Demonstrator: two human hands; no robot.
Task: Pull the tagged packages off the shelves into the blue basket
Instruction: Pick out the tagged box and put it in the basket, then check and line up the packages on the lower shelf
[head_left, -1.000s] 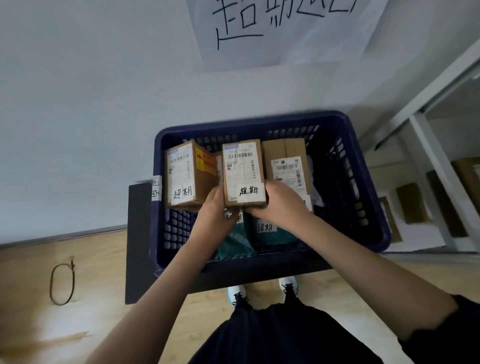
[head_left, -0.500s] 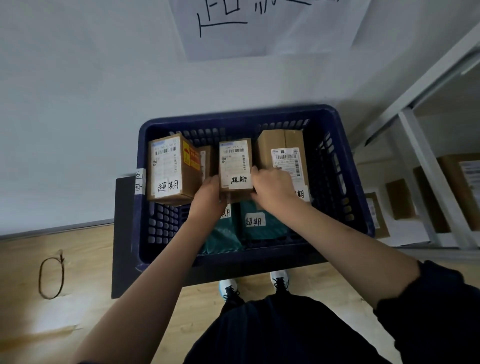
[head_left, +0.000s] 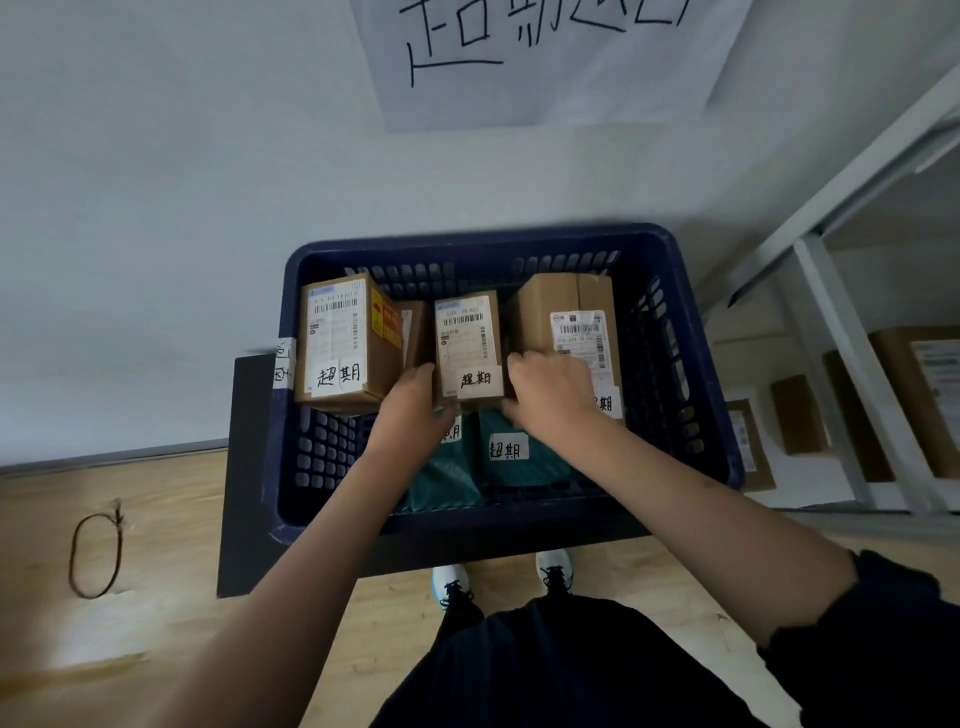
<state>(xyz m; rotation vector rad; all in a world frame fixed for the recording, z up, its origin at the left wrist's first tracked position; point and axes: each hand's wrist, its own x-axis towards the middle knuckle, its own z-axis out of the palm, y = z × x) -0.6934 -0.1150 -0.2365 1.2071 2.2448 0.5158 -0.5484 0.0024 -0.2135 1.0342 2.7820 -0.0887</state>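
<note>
The blue basket (head_left: 696, 364) stands against the wall with several tagged packages inside. A small cardboard box (head_left: 467, 343) with a white handwritten tag stands upright in the basket's middle. My left hand (head_left: 415, 410) grips its left side and my right hand (head_left: 550, 395) grips its right side. A larger tagged box (head_left: 345, 343) stands to the left, another tagged box (head_left: 571, 317) to the right. Below them lie green mailer bags (head_left: 514, 457) with white tags, partly hidden by my hands.
The basket sits on a dark stand (head_left: 244, 467) over a wooden floor. White shelving (head_left: 831, 338) with more cardboard boxes (head_left: 800, 415) is at the right. A paper sign (head_left: 540, 57) hangs on the wall above. A dark cord loop (head_left: 96, 556) lies on the floor at left.
Both hands have lowered the small box deeper into the basket, between the two larger boxes. The view shifted slightly.
</note>
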